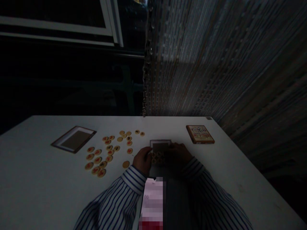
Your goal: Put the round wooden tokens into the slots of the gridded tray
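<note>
In dim light both hands hold a folded board (160, 147) with a pale border, low over the white table (35, 185). My left hand (143, 160) grips its left side with curled fingers. My right hand (178, 154) grips its right side, fingers closed over the edge. Striped sleeves cover both forearms. Several round yellow game pieces (109, 150) with red or dark marks lie scattered just left of my left hand. One lone piece (126, 164) sits closest to that hand.
A flat open box tray (73, 139) lies at the left of the table. A printed box lid (200, 134) lies at the right. A bead curtain (216, 57) hangs behind the table, with a dark window frame (110, 22) to its left.
</note>
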Motion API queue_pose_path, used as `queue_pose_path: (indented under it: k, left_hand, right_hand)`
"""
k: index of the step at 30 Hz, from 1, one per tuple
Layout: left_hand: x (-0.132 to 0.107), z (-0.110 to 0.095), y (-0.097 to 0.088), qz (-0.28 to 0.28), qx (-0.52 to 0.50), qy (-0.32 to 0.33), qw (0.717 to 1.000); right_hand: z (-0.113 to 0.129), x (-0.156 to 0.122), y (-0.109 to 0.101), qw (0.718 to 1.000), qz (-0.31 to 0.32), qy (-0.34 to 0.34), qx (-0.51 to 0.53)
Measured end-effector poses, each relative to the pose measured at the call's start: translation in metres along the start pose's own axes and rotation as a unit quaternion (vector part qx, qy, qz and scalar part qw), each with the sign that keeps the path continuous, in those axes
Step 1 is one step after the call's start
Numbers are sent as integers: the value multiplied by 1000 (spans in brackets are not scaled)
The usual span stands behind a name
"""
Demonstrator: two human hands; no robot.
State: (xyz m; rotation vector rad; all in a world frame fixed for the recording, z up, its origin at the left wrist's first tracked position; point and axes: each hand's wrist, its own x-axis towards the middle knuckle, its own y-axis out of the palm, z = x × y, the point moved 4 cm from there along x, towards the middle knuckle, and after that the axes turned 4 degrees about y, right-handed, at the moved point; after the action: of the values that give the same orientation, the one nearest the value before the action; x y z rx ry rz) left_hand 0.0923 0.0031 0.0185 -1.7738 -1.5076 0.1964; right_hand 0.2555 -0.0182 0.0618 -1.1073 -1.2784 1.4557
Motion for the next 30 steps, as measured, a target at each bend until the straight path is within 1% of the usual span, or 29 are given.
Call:
queue_pose_path:
  k: [5, 10, 16, 22, 26, 30]
  left_hand:
    - [1, -1, -2, 5, 2, -4, 1000]
    - [0, -2, -3, -4, 0, 2, 1000]
    - [0, 0, -1, -1, 1, 0, 1000]
    - [0, -2, -3, 6, 6, -5, 1000]
    - [0, -3, -4, 0, 9, -2, 1000]
    - [0, -2, -3, -4, 10, 1, 1000]
  right_hand:
    - [0, 0, 0, 1000, -5, 4, 1]
    - [1, 0, 0, 1000, 0, 1, -11]
    - [-1, 0, 1, 1000, -22, -6, -8]
    - [-1, 0, 3, 1000, -11, -8, -2]
    - [-2, 0, 2, 1000, -29, 3, -6]
    - [1, 1, 0, 999, -47, -10, 8]
